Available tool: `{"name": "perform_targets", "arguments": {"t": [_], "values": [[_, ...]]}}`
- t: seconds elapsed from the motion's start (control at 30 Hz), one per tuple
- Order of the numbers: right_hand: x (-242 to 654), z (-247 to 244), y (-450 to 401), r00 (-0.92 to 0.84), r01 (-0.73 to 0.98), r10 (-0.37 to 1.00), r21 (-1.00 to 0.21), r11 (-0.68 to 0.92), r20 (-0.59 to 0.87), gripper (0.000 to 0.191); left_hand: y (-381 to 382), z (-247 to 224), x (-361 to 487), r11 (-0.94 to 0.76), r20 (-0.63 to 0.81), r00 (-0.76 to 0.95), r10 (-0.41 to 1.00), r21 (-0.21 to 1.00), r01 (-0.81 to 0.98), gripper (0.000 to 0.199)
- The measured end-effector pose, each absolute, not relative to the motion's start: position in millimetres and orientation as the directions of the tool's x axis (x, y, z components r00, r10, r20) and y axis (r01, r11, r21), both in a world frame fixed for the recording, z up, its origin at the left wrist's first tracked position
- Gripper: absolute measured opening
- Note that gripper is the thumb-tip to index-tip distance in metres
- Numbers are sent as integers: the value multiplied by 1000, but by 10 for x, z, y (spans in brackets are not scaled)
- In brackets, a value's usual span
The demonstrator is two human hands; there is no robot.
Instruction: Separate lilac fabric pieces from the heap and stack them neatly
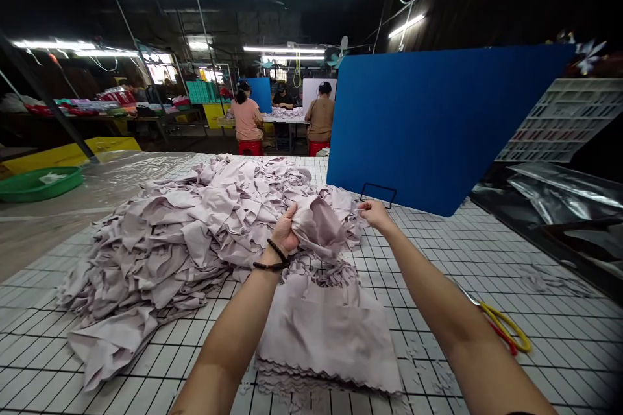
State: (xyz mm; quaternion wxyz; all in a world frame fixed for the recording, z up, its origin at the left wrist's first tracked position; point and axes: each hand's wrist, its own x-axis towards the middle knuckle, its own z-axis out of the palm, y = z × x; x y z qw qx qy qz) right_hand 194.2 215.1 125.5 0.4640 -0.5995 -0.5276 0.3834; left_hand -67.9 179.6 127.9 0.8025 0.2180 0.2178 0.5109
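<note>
My left hand [286, 233], with dark bead bracelets at the wrist, is closed on a pale mauve garment [318, 227] held up above the table. To its right, my right hand [376, 214] is pinched shut beside the garment's edge. A thin pale bit shows at those fingertips, too small to name. Below the hands lies a neat stack of mauve garments [328, 331] with scalloped edges and narrow straps. A large loose heap of the same garments [195, 227] spreads to the left and behind. Scissors [503, 327] with yellow and red handles lie beyond my right forearm, which partly covers them.
A blue panel [418, 130] stands upright at the back right, by a black wire stand [378, 194]. Fabric scraps [555, 282] lie on the grid-lined table [195, 350]. A green basin [41, 185] sits far left. Several people work in the background.
</note>
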Motion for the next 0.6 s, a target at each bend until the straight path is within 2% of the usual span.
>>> {"name": "perform_targets", "arguments": {"t": [0.07, 0.1, 0.2, 0.23, 0.4, 0.53, 0.6], "values": [[1816, 1203, 2018, 105, 263, 992, -964, 34, 63, 22, 1847, 1262, -642, 373, -120, 367, 922, 524, -766, 35], [1718, 1180, 1935, 17, 233, 997, -970, 63, 69, 25, 1871, 1252, -613, 365, -118, 356, 927, 503, -783, 35], [1362, 1122, 1709, -430, 18, 901, -998, 68, 54, 34, 1913, 1231, -510, 335, -125, 317, 940, 500, -799, 34], [1256, 1108, 1666, -494, -39, 867, -998, 47, 60, 34, 1912, 1231, -481, 327, -118, 312, 943, 505, -799, 35], [1125, 1106, 1708, -465, -220, 881, -975, -15, 91, 18, 1830, 1269, -510, 301, -53, 326, 944, 541, -785, 38], [1296, 1193, 1784, -461, -356, 883, -930, -93, 89, 14, 1799, 1258, -636, 292, -103, 288, 952, 583, -758, 33], [1324, 1251, 1780, -491, -330, 870, -933, -142, 41, 15, 1814, 1238, -642, 276, -135, 247, 960, 617, -737, 30]]}}
